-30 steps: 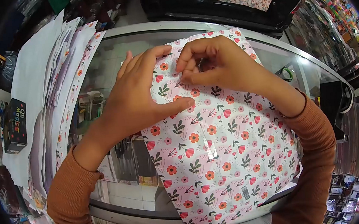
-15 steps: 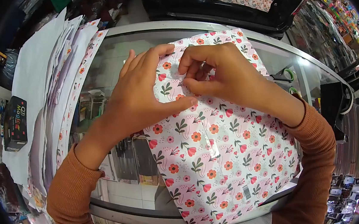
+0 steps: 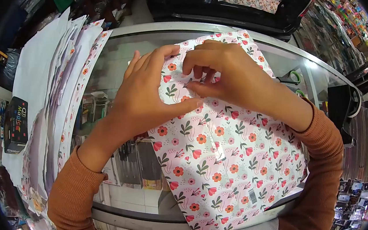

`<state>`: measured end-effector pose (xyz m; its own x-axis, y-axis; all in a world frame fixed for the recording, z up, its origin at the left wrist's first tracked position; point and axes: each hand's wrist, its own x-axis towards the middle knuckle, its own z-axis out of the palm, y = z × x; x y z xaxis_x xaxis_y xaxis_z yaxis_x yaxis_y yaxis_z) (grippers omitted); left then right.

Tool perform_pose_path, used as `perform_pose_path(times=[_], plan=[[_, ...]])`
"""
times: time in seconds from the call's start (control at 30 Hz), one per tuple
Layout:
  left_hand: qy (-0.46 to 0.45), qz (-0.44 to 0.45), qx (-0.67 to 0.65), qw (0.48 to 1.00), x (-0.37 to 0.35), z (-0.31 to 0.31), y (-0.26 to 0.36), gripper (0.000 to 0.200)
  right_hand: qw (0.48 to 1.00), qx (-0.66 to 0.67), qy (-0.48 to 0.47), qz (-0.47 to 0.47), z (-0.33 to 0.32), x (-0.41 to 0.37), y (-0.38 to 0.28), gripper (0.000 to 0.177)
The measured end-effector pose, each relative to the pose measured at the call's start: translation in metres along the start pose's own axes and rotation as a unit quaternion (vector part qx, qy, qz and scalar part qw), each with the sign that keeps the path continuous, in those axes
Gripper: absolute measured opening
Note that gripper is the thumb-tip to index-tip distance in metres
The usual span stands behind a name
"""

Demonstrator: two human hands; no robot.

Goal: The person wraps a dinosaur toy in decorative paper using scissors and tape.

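On glass worktop (image 3: 112, 64): floral parcel (image 3: 227, 155), near end overhanging the edge. Left hand (image 3: 146, 92) flat on its far-left corner, fingers together, thumb out. Right hand (image 3: 229, 75) fingers pinch the paper at its far end.

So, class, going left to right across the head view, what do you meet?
A black box → stack of paper sheets → left hand → right hand → green-handled scissors.

Bright, even light fills the scene, leaving only soft, faint shadows. The glass table (image 3: 112, 64) shows pale reflections and a glare patch near its right rim. The floral paper (image 3: 223, 155) is sharp; fisheye distortion bends the edges into a black vignette.
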<state>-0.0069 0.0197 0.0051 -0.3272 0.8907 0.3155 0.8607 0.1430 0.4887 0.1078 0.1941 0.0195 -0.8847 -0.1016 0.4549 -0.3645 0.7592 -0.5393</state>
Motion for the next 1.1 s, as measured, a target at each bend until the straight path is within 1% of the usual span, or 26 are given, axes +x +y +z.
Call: perform_pose_path(times=[0.07,0.1,0.2,0.23,0.33,0.43,0.53,0.73,0.83,0.93,1.03,1.1], plan=[[0.0,-0.001,-0.002,1.0,0.0,0.0,0.0,0.086,1.0,0.007,-0.015,0.023,-0.004,0.002,0.001,0.02],[-0.001,-0.002,-0.003,1.0,0.0,0.0,0.0,0.086,0.999,0.019,-0.014,0.025,-0.005,0.002,0.003,0.017],[0.003,-0.002,-0.003,1.0,0.0,-0.001,0.0,0.085,0.989,0.104,-0.046,0.092,-0.011,0.005,0.006,0.013],[0.005,-0.002,-0.002,1.0,0.0,0.0,0.0,0.085,0.978,0.141,-0.061,0.138,-0.013,0.006,0.008,0.011],[0.009,-0.005,-0.004,1.0,0.001,0.001,0.0,0.085,0.964,0.207,-0.044,0.159,-0.007,0.007,0.018,0.01],[0.005,-0.006,-0.004,1.0,0.001,0.001,-0.001,0.085,0.963,0.221,-0.042,0.147,-0.004,0.007,0.024,0.009],[0.01,0.003,0.002,1.0,0.001,0.001,-0.003,0.086,0.958,0.235,-0.046,0.156,-0.003,0.007,0.023,0.007],[0.011,0.007,0.004,1.0,0.0,0.001,-0.002,0.085,0.951,0.265,-0.068,0.144,-0.001,0.006,0.026,0.008],[0.014,0.014,0.002,1.0,0.0,0.001,-0.003,0.084,0.95,0.278,-0.086,0.117,0.0,0.005,0.03,0.017],[0.002,0.004,-0.003,1.0,0.001,-0.001,-0.001,0.085,0.928,0.331,-0.073,0.156,-0.001,0.005,0.025,0.029],[0.009,0.001,-0.008,1.0,0.001,0.001,0.0,0.085,0.934,0.311,-0.079,0.156,-0.003,0.004,0.025,0.039],[0.001,-0.007,-0.003,1.0,0.001,0.0,-0.001,0.086,0.94,0.307,-0.081,0.126,-0.003,0.006,0.026,0.038]])
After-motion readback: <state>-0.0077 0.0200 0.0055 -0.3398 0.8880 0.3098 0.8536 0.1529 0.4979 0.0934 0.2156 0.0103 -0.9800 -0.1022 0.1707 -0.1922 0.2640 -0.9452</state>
